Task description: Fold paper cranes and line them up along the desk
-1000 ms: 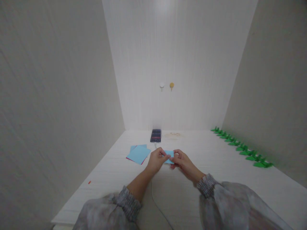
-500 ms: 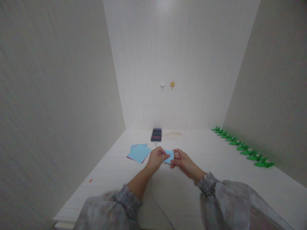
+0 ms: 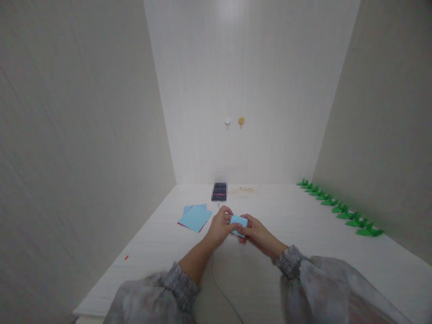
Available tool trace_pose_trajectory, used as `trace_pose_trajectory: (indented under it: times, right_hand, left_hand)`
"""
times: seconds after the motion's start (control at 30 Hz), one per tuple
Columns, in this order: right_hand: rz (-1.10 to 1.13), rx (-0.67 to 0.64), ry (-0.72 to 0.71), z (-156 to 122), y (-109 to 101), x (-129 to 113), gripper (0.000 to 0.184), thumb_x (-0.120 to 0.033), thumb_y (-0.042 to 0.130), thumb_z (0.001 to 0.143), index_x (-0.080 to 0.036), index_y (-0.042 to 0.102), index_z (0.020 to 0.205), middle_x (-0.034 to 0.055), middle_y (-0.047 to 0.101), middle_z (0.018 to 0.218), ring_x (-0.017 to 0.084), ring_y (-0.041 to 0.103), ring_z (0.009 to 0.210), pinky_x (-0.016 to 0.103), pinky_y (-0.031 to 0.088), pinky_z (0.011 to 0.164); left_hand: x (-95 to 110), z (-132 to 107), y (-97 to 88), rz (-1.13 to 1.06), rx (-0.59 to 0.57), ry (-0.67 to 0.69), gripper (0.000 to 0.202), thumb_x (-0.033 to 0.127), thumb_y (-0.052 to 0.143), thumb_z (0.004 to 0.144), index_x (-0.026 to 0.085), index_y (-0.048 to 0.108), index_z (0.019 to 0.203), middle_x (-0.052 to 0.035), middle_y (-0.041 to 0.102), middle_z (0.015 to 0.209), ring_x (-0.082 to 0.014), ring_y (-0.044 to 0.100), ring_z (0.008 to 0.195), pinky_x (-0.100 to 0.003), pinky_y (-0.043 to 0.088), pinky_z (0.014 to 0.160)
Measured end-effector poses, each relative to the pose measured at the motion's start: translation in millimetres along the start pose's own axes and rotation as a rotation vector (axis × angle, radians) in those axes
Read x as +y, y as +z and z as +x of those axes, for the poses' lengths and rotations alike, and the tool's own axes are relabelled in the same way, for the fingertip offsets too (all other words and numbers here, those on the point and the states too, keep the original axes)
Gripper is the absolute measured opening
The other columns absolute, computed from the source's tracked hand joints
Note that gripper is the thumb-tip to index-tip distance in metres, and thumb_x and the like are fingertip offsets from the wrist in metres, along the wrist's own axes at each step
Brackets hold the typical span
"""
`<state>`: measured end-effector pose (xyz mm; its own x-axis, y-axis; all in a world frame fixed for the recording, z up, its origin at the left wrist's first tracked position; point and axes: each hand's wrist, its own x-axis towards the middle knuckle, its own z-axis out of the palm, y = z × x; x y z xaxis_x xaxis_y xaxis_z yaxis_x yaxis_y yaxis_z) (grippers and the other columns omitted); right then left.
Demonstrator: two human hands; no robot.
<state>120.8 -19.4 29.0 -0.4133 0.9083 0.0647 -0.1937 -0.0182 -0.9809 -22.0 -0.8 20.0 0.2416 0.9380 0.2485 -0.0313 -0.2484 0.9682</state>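
Have turned the small blue paper (image 3: 239, 219) a little aslant since half a second ago, edging it slightly to the right and bringing the left thumb lower across its face. Holding it in the left hand (image 3: 219, 227), with thumb laid over the front near the lower edge and fingers partly hidden. Grasping it in the right hand (image 3: 253, 230) too, pinching at the lower right, with thumb in front and fingers curled around behind. Cannot tell whether touching the table (image 3: 276, 204) below or held just above it. Keeping the paper between both hands, in front of the body and near the middle of the table.

To the left of the hands, just beside the left one, lying in an overlapping pile: larger blue sheets (image 3: 194, 217), showing red along the lower edges. Beyond the hands, lying near the back wall (image 3: 270, 67): a phone (image 3: 219, 192) with blurred screen, and at its near end a white cable (image 3: 221, 288), passing behind the left hand and running down between the sleeves. Along the right wall (image 3: 398, 112), set out in a slanting row: green paper shapes (image 3: 369, 232). Near the table's left edge, an orange scrap (image 3: 126, 257).
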Motion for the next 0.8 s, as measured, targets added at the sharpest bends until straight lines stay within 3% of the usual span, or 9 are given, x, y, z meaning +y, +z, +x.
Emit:
trace_pose_trajectory:
  times: [0.17,0.3,0.63,0.8]
  right_hand:
    - [-0.024,-0.008,-0.016,2,-2,3,0.033,-0.020,0.063,0.058,-0.016,0.044,0.085,-0.0018,0.060,0.065,0.009,0.052,0.045,0.022,0.039,0.044]
    - [0.031,0.016,-0.024,1,-2,0,0.032,-0.014,0.060,0.056,-0.017,0.043,0.083,-0.0017,0.060,0.066,0.010,0.053,0.047,0.021,0.038,0.043]
    - [0.070,0.034,0.008,1,-1,-6,0.032,-0.015,0.061,0.054,-0.016,0.045,0.083,-0.0039,0.056,0.056,0.007,0.044,0.038,0.020,0.033,0.039]
    - [0.087,0.029,-0.013,1,-1,-8,0.032,-0.014,0.061,0.055,-0.016,0.046,0.083,-0.0036,0.056,0.055,0.007,0.044,0.039,0.020,0.032,0.040]
  left_hand:
    - [3,-1,2.1,-0.052,-0.070,-0.104,0.045,0.035,0.065,0.057,0.019,0.031,0.082,0.0069,0.053,0.054,-0.0096,0.052,0.042,-0.018,0.037,0.040]
    - [5,-1,4.7,-0.118,-0.095,-0.103,0.047,0.039,0.064,0.058,0.019,0.030,0.082,0.0058,0.054,0.054,-0.0114,0.054,0.044,-0.020,0.040,0.040]
    - [7,1,-2.7,-0.166,0.044,-0.087,0.050,0.038,0.067,0.054,0.020,0.030,0.082,0.0079,0.052,0.050,-0.0094,0.050,0.040,-0.021,0.041,0.039]
    - [10,1,-5.9,-0.182,0.053,-0.071,0.048,0.037,0.067,0.055,0.020,0.029,0.080,0.0087,0.051,0.047,-0.0082,0.047,0.038,-0.020,0.040,0.039]
